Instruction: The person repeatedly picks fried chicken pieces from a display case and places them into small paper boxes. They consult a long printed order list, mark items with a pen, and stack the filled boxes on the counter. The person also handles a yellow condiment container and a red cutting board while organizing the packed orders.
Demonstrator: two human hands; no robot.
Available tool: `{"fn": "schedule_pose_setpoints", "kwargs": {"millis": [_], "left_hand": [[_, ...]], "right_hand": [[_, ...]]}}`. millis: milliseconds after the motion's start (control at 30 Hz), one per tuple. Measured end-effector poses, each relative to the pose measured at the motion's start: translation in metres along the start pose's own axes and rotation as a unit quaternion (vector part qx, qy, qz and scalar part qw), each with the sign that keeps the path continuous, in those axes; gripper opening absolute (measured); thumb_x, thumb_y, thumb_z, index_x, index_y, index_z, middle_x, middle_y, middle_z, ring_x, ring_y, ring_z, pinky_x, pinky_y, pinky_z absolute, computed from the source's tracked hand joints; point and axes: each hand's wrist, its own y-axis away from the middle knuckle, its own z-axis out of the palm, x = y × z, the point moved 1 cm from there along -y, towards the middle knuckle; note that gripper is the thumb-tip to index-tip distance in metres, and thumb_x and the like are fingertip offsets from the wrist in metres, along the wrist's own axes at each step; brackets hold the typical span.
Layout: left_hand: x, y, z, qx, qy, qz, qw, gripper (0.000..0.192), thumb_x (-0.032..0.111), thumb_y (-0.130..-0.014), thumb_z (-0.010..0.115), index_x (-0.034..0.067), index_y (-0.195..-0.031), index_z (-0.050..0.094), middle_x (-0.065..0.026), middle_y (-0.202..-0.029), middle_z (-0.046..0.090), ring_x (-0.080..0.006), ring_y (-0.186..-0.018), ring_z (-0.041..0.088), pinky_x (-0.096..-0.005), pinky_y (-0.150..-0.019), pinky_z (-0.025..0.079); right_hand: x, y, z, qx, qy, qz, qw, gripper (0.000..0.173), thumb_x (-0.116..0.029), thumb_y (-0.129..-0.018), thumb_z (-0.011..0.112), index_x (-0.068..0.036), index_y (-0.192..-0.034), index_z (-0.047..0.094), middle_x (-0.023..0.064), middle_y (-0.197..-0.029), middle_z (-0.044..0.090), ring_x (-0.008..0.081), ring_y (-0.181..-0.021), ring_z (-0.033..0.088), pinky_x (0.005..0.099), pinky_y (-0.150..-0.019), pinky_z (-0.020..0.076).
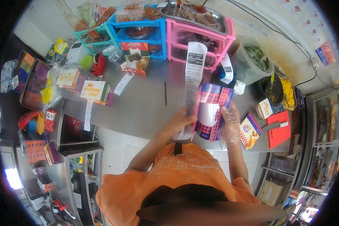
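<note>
My left hand grips a long printed paper receipt that stands up above the steel counter. Its fingertips reach the left edge of a purple and red checked carton with a white oval patch. On the carton's right side is my right hand, in a clear plastic glove, with its fingers around that edge. The carton looks folded or partly bent; its far side is hidden. To the right of this hand lies a folded food box with checked print.
An opened food box stands before pink stacked racks and blue ones. A dark stick lies mid-counter. A red cutting board with a knife is at right, below a plastic bucket of leaves. Printed boxes sit left.
</note>
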Motion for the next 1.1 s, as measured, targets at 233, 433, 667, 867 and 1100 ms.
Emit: {"fn": "schedule_pose_setpoints", "kwargs": {"millis": [233,433,667,867,1100], "left_hand": [[0.012,-0.009,-0.017,0.004,0.196,-0.129,0.972,0.043,0.025,-0.088,0.066,-0.002,-0.12,0.055,-0.0141,-0.102,0.064,-0.017,-0.103,0.058,-0.0322,-0.088,0.047],[-0.011,-0.044,0.005,0.253,-0.109,0.158,0.948,0.06,0.028,-0.075,0.081,0.0,-0.12,0.053,-0.0117,-0.109,0.059,-0.0214,-0.104,0.055,-0.0321,-0.094,0.042],[-0.016,-0.056,-0.004,0.329,-0.36,0.159,0.859,0.085,0.021,-0.062,0.087,0.003,-0.131,0.041,-0.0171,-0.124,0.048,-0.0329,-0.116,0.049,-0.0399,-0.099,0.04],[-0.036,-0.069,-0.034,0.307,-0.446,0.135,0.83,0.064,0.019,-0.079,0.072,0.001,-0.133,0.042,-0.0201,-0.127,0.048,-0.0341,-0.119,0.048,-0.0408,-0.1,0.038],[-0.045,-0.063,-0.008,0.313,-0.391,0.179,0.847,0.064,0.016,-0.079,0.07,0.007,-0.135,0.042,-0.0158,-0.135,0.046,-0.0395,-0.116,0.052,-0.0425,-0.094,0.045]], "right_hand": [[0.003,-0.022,-0.029,0.083,0.056,-0.047,0.994,0.024,-0.011,-0.093,0.06,-0.001,-0.114,0.057,0.0034,-0.105,0.062,0.0106,-0.091,0.057,0.0269,-0.08,0.0465],[0.011,-0.018,-0.02,0.064,0.271,-0.156,0.948,0.019,-0.012,-0.09,0.063,0.0,-0.104,0.06,0.0074,-0.083,0.067,0.0133,-0.071,0.062,0.03,-0.063,0.0495],[0.009,-0.021,-0.001,0.062,0.424,-0.128,0.894,0.014,-0.015,-0.09,0.06,-0.006,-0.1,0.056,0.0224,-0.07,0.062,0.0413,-0.066,0.064,0.0441,-0.052,0.0467],[0.001,-0.03,-0.014,0.013,0.49,-0.147,0.859,0.015,-0.02,-0.091,0.059,-0.01,-0.101,0.055,0.0197,-0.067,0.061,0.0382,-0.061,0.063,0.0436,-0.049,0.0458],[-0.008,-0.035,-0.004,-0.015,0.538,-0.026,0.842,0.016,-0.022,-0.092,0.057,-0.009,-0.101,0.056,0.0186,-0.067,0.062,0.0385,-0.06,0.062,0.0464,-0.053,0.0466]]}}
